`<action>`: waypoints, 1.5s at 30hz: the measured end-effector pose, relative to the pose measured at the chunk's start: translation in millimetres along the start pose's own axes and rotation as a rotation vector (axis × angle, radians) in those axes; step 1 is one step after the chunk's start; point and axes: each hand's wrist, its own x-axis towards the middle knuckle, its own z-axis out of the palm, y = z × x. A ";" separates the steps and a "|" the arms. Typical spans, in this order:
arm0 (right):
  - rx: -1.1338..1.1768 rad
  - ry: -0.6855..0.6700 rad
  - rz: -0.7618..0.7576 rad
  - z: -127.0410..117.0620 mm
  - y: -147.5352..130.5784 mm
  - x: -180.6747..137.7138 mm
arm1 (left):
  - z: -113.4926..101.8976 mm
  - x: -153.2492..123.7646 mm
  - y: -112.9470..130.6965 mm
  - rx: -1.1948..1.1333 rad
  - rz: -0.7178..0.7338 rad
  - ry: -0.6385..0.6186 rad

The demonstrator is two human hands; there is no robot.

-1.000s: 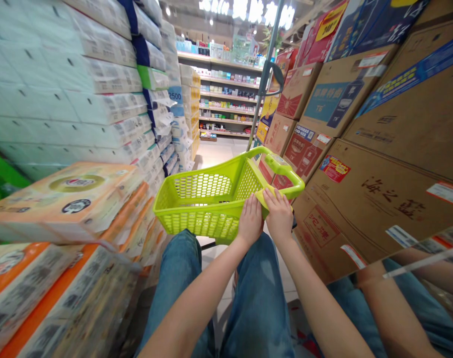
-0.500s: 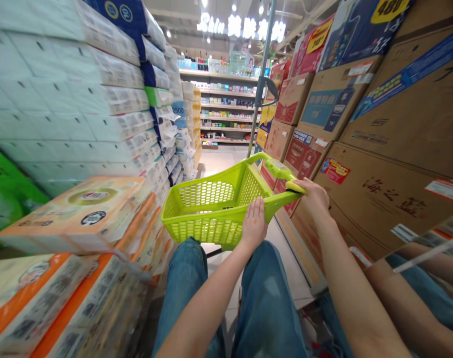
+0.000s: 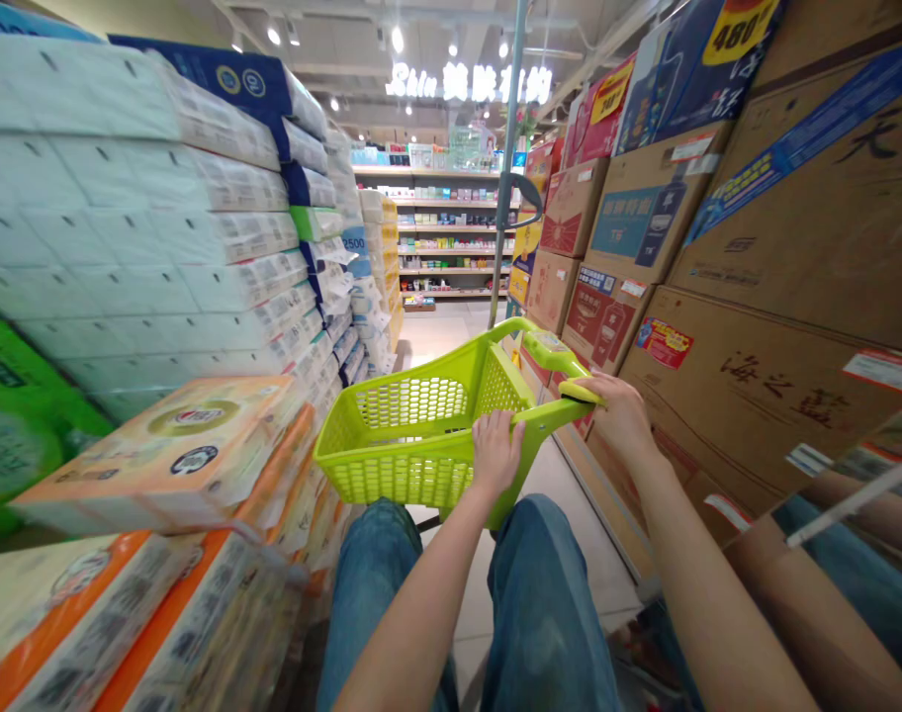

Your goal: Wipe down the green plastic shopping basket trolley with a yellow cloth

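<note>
A lime-green shopping cart (image 3: 392, 465) with a perforated plastic basket stands sideways in front of my knees, its handle end to the right. No goods show inside the basket. My left hand (image 3: 496, 453) is hooked over the near rim of the basket, fingertips curled onto the top edge. At the right, my right hand (image 3: 620, 407) wraps round the cart's handle (image 3: 581, 390), near its black-and-yellow grip. Both forearms reach forward over my jeans. The cart's wheels are hidden from view.
Stacked tissue packs (image 3: 125, 227) line the left, with an orange tissue pack (image 3: 176, 435) jutting out low beside the cart. Cardboard cartons (image 3: 777, 376) are piled along the right. A grey pole (image 3: 508, 119) rises beyond the cart, and stocked shelves (image 3: 451, 203) stand at the aisle's far end.
The view has tilted up slightly. My left hand has slid a little left along the rim and its fingers now curl over it. My right hand stays on the handle.
</note>
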 end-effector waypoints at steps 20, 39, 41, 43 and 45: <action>0.088 -0.115 -0.085 -13.9 -162.0 -42.9 | -55.1 30.1 -106.7 -0.271 -0.065 -0.047; 0.077 -0.215 -0.241 51.1 -273.7 2.7 | -183.6 25.1 -94.0 -0.456 0.038 -0.136; 0.157 -0.202 -0.302 54.0 -269.5 -2.2 | -186.3 21.8 -97.6 -0.453 0.011 -0.107; 0.224 -0.185 -0.370 52.9 -260.7 -13.9 | -185.3 16.1 -100.9 -0.457 -0.007 -0.066; 0.252 -0.173 -0.418 48.1 -249.3 -33.0 | -181.5 8.8 -101.7 -0.456 -0.020 -0.008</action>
